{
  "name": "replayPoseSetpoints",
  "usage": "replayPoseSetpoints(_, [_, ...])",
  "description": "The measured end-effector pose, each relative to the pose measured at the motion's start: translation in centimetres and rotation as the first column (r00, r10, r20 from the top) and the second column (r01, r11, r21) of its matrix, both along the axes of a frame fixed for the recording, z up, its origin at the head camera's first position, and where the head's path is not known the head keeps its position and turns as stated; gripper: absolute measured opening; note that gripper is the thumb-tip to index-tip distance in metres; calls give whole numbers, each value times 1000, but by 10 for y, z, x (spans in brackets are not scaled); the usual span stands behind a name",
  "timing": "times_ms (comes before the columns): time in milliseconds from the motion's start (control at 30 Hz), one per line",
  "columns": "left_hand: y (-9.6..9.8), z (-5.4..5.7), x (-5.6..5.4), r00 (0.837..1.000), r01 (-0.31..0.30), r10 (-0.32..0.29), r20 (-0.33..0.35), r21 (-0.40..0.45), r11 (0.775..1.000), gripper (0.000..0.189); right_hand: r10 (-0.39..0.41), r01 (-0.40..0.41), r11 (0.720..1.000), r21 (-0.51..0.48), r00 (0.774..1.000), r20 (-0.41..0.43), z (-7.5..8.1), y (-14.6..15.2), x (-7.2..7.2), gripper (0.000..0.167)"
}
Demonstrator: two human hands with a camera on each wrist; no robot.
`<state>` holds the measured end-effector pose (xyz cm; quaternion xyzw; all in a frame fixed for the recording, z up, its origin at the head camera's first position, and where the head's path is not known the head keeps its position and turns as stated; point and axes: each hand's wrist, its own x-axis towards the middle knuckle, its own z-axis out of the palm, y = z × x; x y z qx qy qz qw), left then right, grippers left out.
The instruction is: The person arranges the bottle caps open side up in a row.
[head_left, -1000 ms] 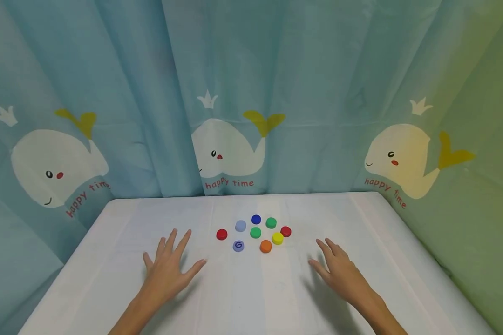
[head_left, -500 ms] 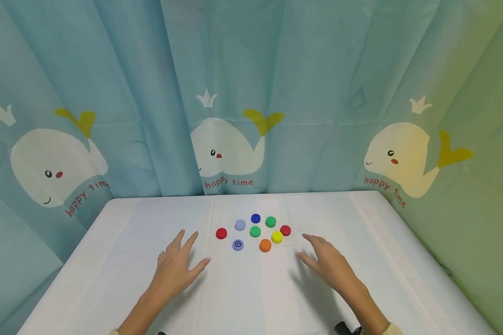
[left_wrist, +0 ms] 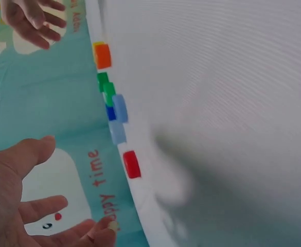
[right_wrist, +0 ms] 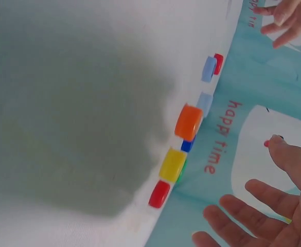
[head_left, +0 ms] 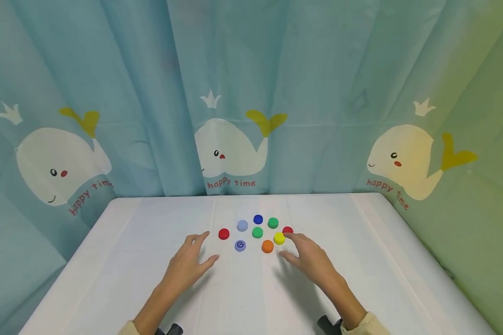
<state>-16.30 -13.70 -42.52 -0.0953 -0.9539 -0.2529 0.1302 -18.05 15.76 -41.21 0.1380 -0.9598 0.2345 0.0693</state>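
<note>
Several small round plastic pieces, like bottle caps, lie on the white table. My left hand hovers left of the left red cap, fingers spread and holding nothing. A periwinkle cap with a dark swirl lies right of its thumb. My right hand is just as free, its fingertips overlapping the right red cap and beside the yellow cap in the head view. The orange cap is left of its thumb. In the right wrist view the fingers are apart.
Farther back lie a light blue cap, a dark blue cap and two green caps, one near the middle and another green cap behind it. A whale-print curtain hangs along the table's far edge.
Both hands have moved inward toward the caps, the left one to the right and the right one to the left. The caps lie as before.
</note>
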Motion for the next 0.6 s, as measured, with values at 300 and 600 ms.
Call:
replayPoseSetpoints(300, [25,3,-11,996,20,-20,82,9,1000,63,86,-86,996,-18,996,-17,-2,-24,-7,45])
replayPoseSetpoints(600, [33,-9,-14,992,35,-42,115,68,997,57,136,-138,989,-52,990,-29,-11,-44,-15,38])
